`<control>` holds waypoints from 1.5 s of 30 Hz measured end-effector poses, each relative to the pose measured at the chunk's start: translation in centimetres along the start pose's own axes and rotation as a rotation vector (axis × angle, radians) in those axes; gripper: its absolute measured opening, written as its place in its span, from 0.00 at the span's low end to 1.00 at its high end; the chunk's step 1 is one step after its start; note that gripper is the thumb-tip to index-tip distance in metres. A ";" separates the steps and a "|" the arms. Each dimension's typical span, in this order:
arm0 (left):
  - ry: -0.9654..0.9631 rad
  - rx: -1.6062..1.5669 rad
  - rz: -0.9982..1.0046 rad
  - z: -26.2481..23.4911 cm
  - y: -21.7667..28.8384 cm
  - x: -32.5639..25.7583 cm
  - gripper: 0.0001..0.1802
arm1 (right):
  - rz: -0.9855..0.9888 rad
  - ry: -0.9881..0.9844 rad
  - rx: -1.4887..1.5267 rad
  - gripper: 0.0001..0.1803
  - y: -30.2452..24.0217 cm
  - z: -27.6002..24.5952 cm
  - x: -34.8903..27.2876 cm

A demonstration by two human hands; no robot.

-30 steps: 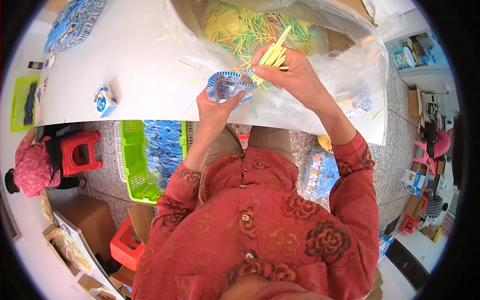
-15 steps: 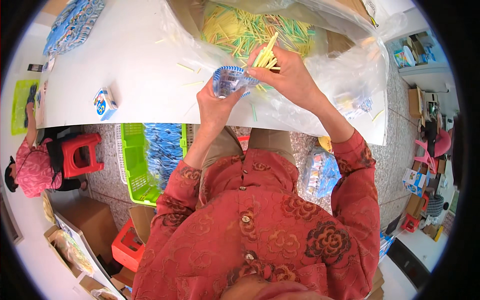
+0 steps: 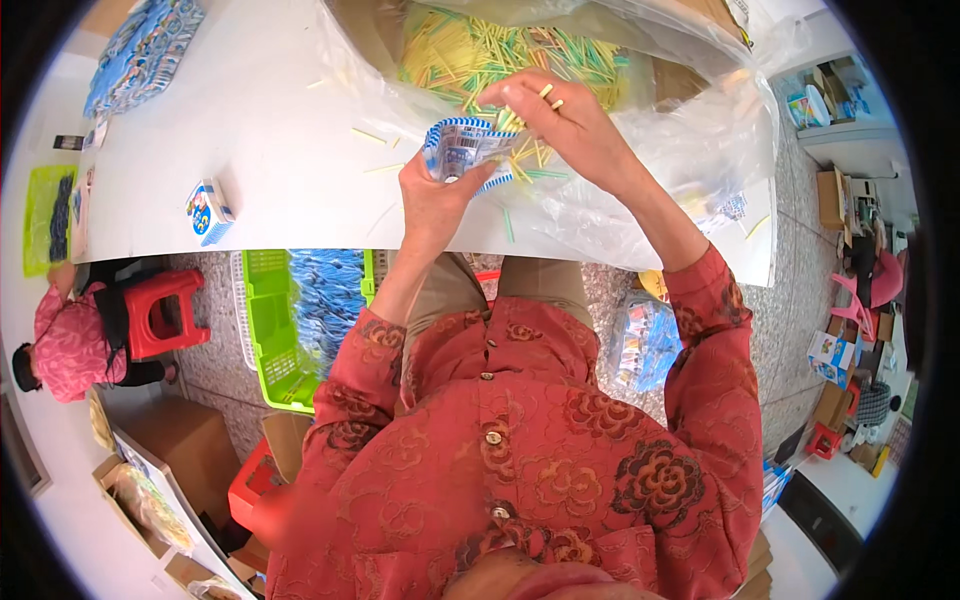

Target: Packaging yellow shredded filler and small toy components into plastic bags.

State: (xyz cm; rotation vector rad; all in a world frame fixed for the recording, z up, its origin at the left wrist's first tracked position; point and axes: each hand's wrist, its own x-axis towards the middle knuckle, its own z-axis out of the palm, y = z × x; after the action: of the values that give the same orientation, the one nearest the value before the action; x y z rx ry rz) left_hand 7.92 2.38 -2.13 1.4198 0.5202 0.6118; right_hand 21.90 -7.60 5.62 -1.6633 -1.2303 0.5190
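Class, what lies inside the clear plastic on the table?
A heap of thin yellow, green and orange sticks. Whatever lies beneath the heap is covered; the right hand hides part of its near edge.

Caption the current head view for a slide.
Left hand holds an open blue-and-white pouch above a white table; the right hand, beside it, holds thin yellow sticks.

Overlooking a white desk (image 3: 270, 130) and a seamed, speckled grey floor (image 3: 788, 335) under bright light; taking in a red plastic stool (image 3: 165, 345) at left, a second stool (image 3: 247, 492) near a brown carton (image 3: 185, 450), and a pale wall (image 3: 65, 440) along the left edge; reaching, at far right, a shelf (image 3: 850, 140), a pink plastic chair (image 3: 850, 312) and scattered boxes (image 3: 832, 358).
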 end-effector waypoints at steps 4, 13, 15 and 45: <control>-0.031 -0.005 0.017 -0.1 -0.5 0.2 0.14 | -0.017 -0.004 -0.062 0.22 0.6 0.0 0.2; -0.096 -0.059 0.016 -0.3 0.6 -0.4 0.14 | 0.037 -0.131 -0.255 0.21 0.5 0.5 -0.1; -0.071 -0.216 -0.006 -0.3 0.9 -0.5 0.16 | -0.001 -0.131 -0.149 0.21 0.1 0.4 -0.2; 0.212 -0.289 -0.040 -8.7 1.5 -3.6 0.12 | 0.130 0.179 -0.172 0.10 0.9 3.7 -1.0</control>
State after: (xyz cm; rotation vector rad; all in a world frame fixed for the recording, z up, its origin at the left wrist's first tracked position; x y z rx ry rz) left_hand -0.61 6.52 -1.52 1.0754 0.5997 0.7780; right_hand 19.05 -6.89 3.02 -1.9006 -1.0652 0.3412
